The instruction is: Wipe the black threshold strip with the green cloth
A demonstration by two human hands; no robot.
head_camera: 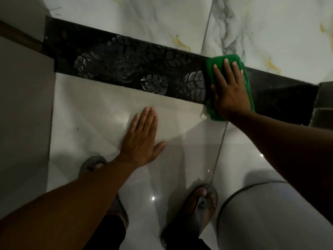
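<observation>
Green, folded, slightly fuzzy cleaning cloth [212, 76] pinned flat under the right hand [229, 87], fingers spread wide and palm pressing down, nothing pinched or gripped, just weight on top. Sitting across the glossy black stone threshold strip [111, 56] toward its right end, with the near edge of the cloth spilling onto the shiny pale grey floor tile [90, 109]. Left hand [142, 139] empty, flat and open on that same tile, fingers together, looks like propping up body weight. Still loads of dusty grey shoe-print marks [195, 85] on the strip to the left of the cloth, while the bit to the right looks plain black, so probably only partway done. Stuff that could go sideways: flat palm with no real grip means the cloth could bunch up or slide out from under the hand on a fast pass, leaving streaks. Prints look dry and chalky, so may just smear across the gloss instead of lifting. Overhanging edge could drag grime onto the pale tile or the white marble-look tile with grey and yellow veins [270, 33] on the far side. Polished floor plus a leaning support hand plus grey open-toed sandals [210, 191] equals slip risk, especially if anything's damp. Ribbed grey round container [270, 217] sitting close by the right foot too, easy to knock with an elbow or knee.
</observation>
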